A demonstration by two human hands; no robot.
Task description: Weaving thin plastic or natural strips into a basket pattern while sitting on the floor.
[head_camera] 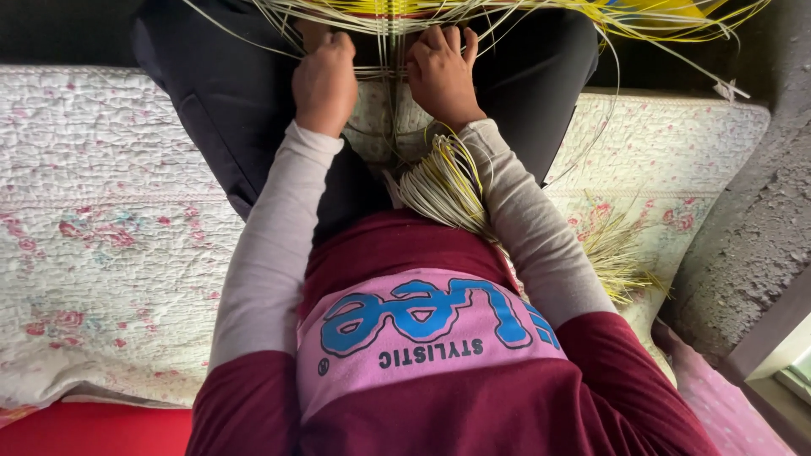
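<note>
Gripping pale yellow-cream woven strips (pixel 389 21), left hand (pixel 323 80) and right hand (pixel 441 76) both curled closed.

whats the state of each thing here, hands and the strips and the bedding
left hand: closed, fingers curled on the woven strips
right hand: closed, fingers gripping the woven strips
woven strips: partly interlaced, loose ends fanning out to the sides
bundle of strips: loose, lying across the lap under the right forearm
quilt: spread flat, person seated on it
</note>
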